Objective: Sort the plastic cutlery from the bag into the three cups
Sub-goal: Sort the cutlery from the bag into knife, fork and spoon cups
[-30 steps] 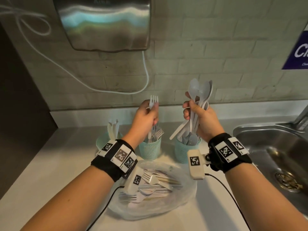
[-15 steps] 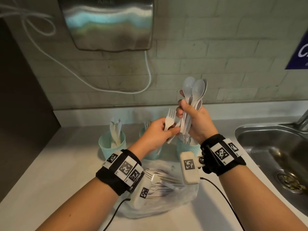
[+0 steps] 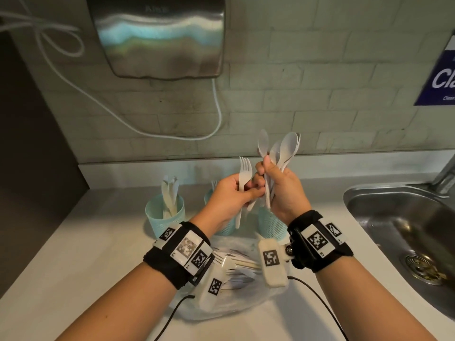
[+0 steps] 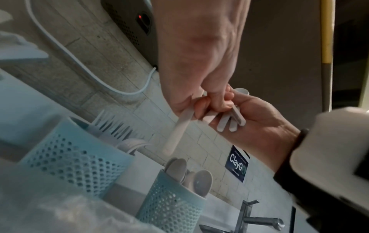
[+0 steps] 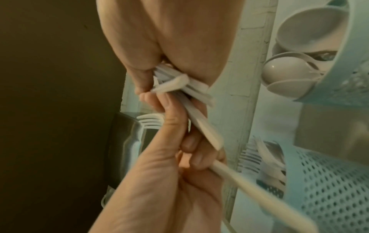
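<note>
Hands meeting above the cups. Left hand [image 3: 231, 195] curled round a white plastic fork [image 3: 243, 183], tines up, handle hanging toward 6 o'clock. Right hand [image 3: 283, 190], just at 3 o'clock of it and touching fingertips, clutching a bundle of white spoons [image 3: 283, 148], bowls fanned toward 12. Below, three teal perforated cups on the counter [image 3: 73, 242]: knife cup [image 3: 165, 217] out at 9 o'clock, fork cup [image 4: 75, 159] in the middle, spoon cup [image 4: 171, 205] toward 3, both half hidden from the head view. Clear plastic bag [image 3: 234, 303] at 6 o'clock, cutlery inside. Steel sink [image 3: 406, 230] at 3 o'clock.
</note>
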